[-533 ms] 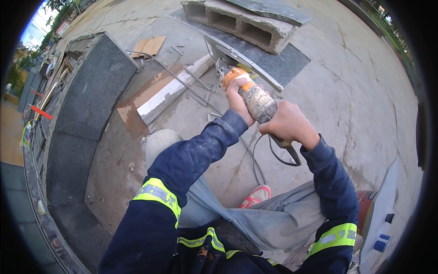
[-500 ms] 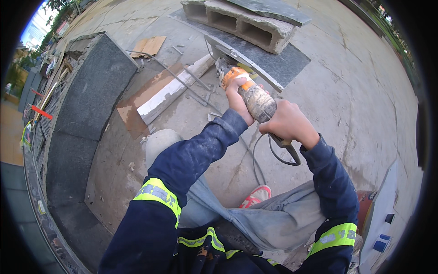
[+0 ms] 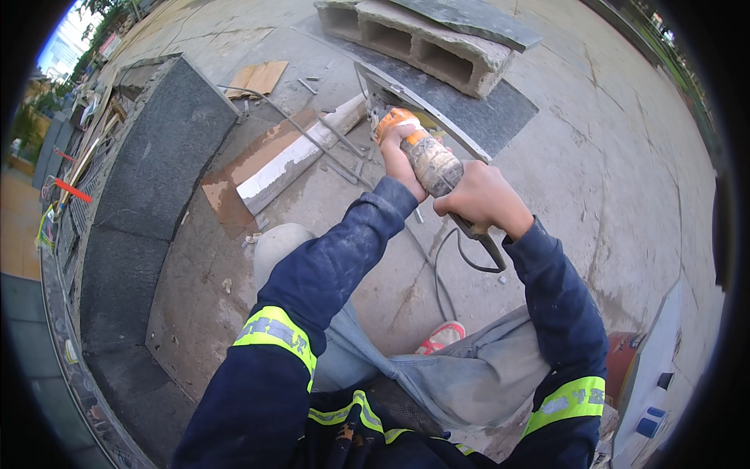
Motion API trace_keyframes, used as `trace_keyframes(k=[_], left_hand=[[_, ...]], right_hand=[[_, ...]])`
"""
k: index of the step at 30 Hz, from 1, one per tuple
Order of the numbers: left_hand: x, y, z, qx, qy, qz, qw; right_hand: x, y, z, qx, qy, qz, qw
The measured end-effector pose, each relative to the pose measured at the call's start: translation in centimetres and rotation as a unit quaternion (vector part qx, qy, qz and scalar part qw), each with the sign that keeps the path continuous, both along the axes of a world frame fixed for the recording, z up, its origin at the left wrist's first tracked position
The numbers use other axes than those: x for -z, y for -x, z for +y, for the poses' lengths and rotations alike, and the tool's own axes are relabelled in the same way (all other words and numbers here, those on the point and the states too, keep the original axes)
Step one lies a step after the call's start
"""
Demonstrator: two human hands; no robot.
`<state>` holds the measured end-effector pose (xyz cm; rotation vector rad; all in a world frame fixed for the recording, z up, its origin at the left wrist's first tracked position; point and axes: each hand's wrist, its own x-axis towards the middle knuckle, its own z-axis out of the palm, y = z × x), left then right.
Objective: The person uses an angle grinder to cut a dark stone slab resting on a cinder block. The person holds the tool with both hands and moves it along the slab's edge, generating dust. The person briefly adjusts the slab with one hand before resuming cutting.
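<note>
Both my hands are closed around a dusty orange and grey angle grinder (image 3: 436,162), its head pointing up and to the left. My left hand (image 3: 400,160) wraps the body just behind the orange head. Further back, my right hand (image 3: 488,199) grips the rear end, where the power cord (image 3: 469,262) loops out below. The grinder head meets the left part of a tilted stone slab (image 3: 428,111) with a pale edge. The disc is mostly hidden by the head and slab.
A hollow concrete block (image 3: 418,47) stands on a flat dark slab (image 3: 500,117) beyond the grinder. A white-topped bar (image 3: 301,156) lies at left on brown board (image 3: 223,191), crossed by cables. Dark stone cladding (image 3: 156,156) rises on the left. A grey panel (image 3: 644,375) stands at right.
The grinder and both hands have shifted slightly left along the slab edge. My grip on the grinder is the same.
</note>
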<state>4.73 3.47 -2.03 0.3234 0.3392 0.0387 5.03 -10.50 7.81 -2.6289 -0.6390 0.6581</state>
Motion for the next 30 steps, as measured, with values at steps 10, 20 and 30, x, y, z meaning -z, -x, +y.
trace_keyframes(k=[10,20,30], left_hand=[[1.3,-0.7,0.5,0.017,0.033,-0.003,0.999],[-0.8,0.9,-1.0,-0.002,0.005,0.014,1.000],[-1.8,2.4,-2.8,0.006,0.023,0.018,1.000]], right_hand=[[1.4,-0.5,0.2,0.013,-0.007,-0.013,1.000],[-0.3,0.6,-0.8,-0.007,0.006,0.003,1.000],[-1.2,2.0,-2.6,-0.004,-0.001,0.001,1.000]])
